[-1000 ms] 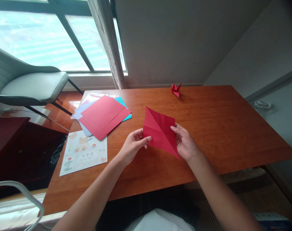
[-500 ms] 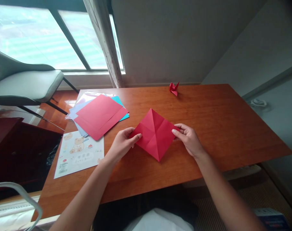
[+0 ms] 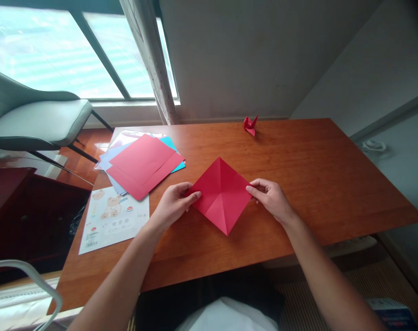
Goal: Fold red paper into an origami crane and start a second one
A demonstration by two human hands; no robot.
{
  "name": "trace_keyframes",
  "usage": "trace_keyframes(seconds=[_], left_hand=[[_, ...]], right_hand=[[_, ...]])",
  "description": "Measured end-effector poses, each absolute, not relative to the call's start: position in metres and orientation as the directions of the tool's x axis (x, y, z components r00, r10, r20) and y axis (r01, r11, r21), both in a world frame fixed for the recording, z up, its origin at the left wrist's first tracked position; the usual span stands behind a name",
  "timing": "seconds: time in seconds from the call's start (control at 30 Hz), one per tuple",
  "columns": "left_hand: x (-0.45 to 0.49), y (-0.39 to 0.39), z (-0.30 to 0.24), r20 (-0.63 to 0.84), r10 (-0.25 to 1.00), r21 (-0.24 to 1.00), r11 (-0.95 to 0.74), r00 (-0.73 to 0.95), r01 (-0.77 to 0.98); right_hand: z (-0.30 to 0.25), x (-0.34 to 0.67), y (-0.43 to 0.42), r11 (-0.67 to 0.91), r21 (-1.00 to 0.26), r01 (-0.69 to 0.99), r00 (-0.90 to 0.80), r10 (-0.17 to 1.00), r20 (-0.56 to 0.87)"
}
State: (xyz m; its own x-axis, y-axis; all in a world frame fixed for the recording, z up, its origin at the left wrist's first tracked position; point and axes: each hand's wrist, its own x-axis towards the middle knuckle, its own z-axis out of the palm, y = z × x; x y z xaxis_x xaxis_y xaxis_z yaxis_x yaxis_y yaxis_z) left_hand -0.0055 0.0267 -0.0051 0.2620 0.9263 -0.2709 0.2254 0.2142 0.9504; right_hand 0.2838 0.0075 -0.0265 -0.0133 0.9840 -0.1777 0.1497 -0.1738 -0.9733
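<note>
A creased red square of paper (image 3: 221,194) lies on the wooden desk (image 3: 315,174), turned like a diamond, with crossing fold lines. My left hand (image 3: 173,204) pinches its left corner. My right hand (image 3: 271,197) pinches its right corner. Both hands have fingers closed on the sheet, which rests low over the desk's middle.
A stack of red, blue and pale sheets (image 3: 141,164) lies at the desk's left, with a bear-printed paper pack (image 3: 115,218) below it. A small red folded crane (image 3: 250,124) stands at the far edge by the wall. A grey chair (image 3: 39,119) sits by the window.
The red sheet was held up and tilted; it has been opened out and lowered flat toward the desk, each hand keeping a side corner.
</note>
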Motion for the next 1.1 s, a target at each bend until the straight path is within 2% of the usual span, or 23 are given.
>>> trace_keyframes(seconds=[0.3, 0.47, 0.63, 0.87, 0.97, 1.1], left_hand=[[-0.006, 0.026, -0.002, -0.307, 0.913, 0.939, 0.244, 0.270, 0.244], [-0.006, 0.026, -0.001, -0.338, 0.896, 0.941, 0.314, 0.288, 0.128], [-0.010, 0.027, 0.002, -0.356, 0.884, 0.927, 0.375, 0.303, -0.004], [-0.010, 0.025, -0.004, -0.346, 0.871, 0.893, 0.420, 0.349, -0.162], [-0.008, 0.024, -0.007, -0.335, 0.874, 0.908, 0.400, 0.353, -0.129], [-0.005, 0.023, -0.007, -0.326, 0.882, 0.923, 0.374, 0.340, -0.086]], right_hand=[[-0.023, 0.284, 0.007, -0.214, -0.971, 0.111, -0.045, 0.974, -0.220], [-0.020, 0.284, 0.005, -0.239, -0.970, 0.031, -0.083, 0.967, -0.241], [-0.017, 0.279, 0.002, -0.285, -0.952, -0.112, -0.112, 0.956, -0.273], [-0.016, 0.268, 0.000, -0.344, -0.840, -0.420, -0.124, 0.938, -0.322], [-0.016, 0.262, -0.002, -0.351, -0.782, -0.515, -0.127, 0.933, -0.336], [-0.012, 0.252, -0.004, -0.368, -0.761, -0.534, -0.163, 0.928, -0.335]])
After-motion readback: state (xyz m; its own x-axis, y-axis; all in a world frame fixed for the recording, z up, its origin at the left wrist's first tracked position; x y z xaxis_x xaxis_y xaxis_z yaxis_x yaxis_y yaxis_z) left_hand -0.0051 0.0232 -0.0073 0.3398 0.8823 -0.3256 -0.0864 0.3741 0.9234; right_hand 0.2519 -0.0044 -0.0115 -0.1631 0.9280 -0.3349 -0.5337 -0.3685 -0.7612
